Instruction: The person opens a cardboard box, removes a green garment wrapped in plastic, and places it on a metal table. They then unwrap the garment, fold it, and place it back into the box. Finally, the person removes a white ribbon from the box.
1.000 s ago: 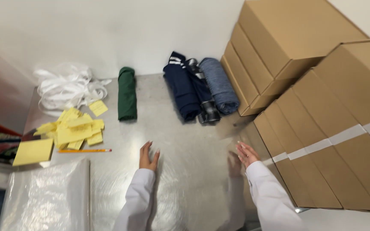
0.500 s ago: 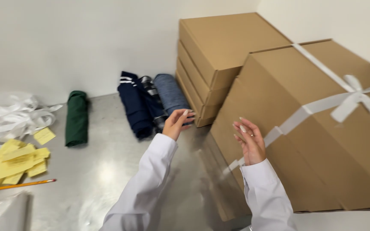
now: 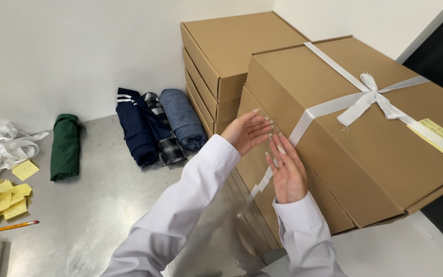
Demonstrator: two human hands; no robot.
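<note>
A large flat cardboard box (image 3: pixel 365 128) tied with a white ribbon (image 3: pixel 370 95) in a bow lies on top of a stack of similar boxes at the right. My left hand (image 3: pixel 247 131) is open, fingers spread, against the box's near-left side. My right hand (image 3: pixel 285 169) is open too, palm flat on that same side by the ribbon band. Both arms wear white sleeves. A yellow paper tag (image 3: pixel 439 136) sits under the ribbon on the lid.
A second stack of cardboard boxes (image 3: pixel 226 56) stands behind. On the metal table (image 3: pixel 103 205) lie rolled navy, checked and blue-grey garments (image 3: pixel 160 125), a green roll (image 3: pixel 65 146), loose white ribbon (image 3: pixel 1 146), yellow paper slips (image 3: pixel 1 197) and a pencil (image 3: pixel 6 228).
The view swung right from the table to the boxes. Both hands rose from the tabletop and now rest against the side of the ribbon-tied box.
</note>
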